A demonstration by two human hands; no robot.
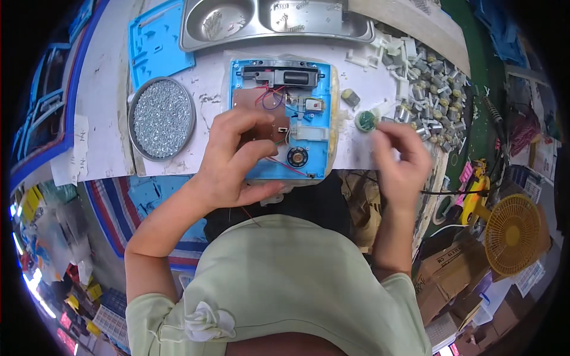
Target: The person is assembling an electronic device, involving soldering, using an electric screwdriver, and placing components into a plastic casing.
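Observation:
A blue plastic casing (320, 160) lies open on the table in front of me, holding a brown circuit board (249, 98), coloured wires, a black speaker (297, 156) and a black mechanism (297, 78) along its far side. Over its near left part is my left hand (228, 157), its curved fingers spread above the board and the thumb apart at the casing's near edge. To the right, my right hand (401, 160) has thumb and forefinger brought together, slightly blurred, beside a small round tub (367, 121) with green contents. Anything between those fingertips cannot be made out.
A round tray (190, 133) full of small screws stands left, near a blue plastic panel (157, 47). Beyond the casing is a metal tray (261, 38) with springs. Many small motors (436, 89) pile up at right, one lone motor (350, 97) nearer. A yellow fan (512, 236) stands lower right.

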